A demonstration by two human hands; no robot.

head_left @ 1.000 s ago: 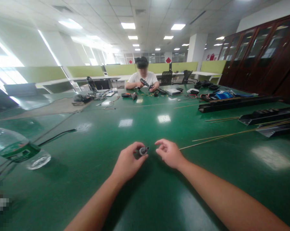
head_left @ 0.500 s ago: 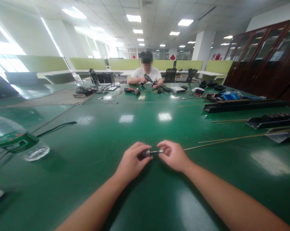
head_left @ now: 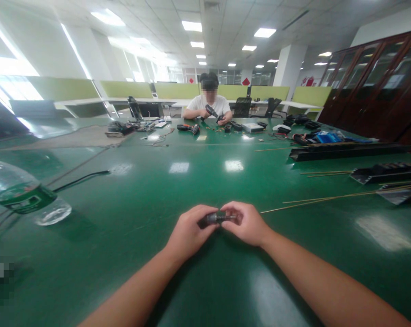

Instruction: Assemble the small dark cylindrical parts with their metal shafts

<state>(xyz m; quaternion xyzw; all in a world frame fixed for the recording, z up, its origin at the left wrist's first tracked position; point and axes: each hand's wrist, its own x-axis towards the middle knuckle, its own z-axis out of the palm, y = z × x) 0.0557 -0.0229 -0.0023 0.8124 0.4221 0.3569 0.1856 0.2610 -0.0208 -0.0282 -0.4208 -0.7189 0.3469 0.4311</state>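
My left hand (head_left: 191, 229) grips a small dark cylindrical tool (head_left: 212, 219) with a metallic collar, held level just above the green table (head_left: 140, 181). A thin metal shaft (head_left: 226, 218) sticks out of the collar toward the right. The fingers of my right hand (head_left: 248, 222) are curled around the far end of this shaft, with the fingertips near the collar. Part of the tool is hidden inside my left palm.
A clear bottle (head_left: 28, 197) lies at the left beside a black cable (head_left: 82, 180). Thin brass rods (head_left: 308, 200) and black channels (head_left: 348, 151) lie at the right. Across the table a person (head_left: 208, 102) holds a drill among tools.
My right hand's fingertips have moved along the shaft to the left, closer to the collar. Both hands sit slightly lower in view, and less of the shaft shows between them.
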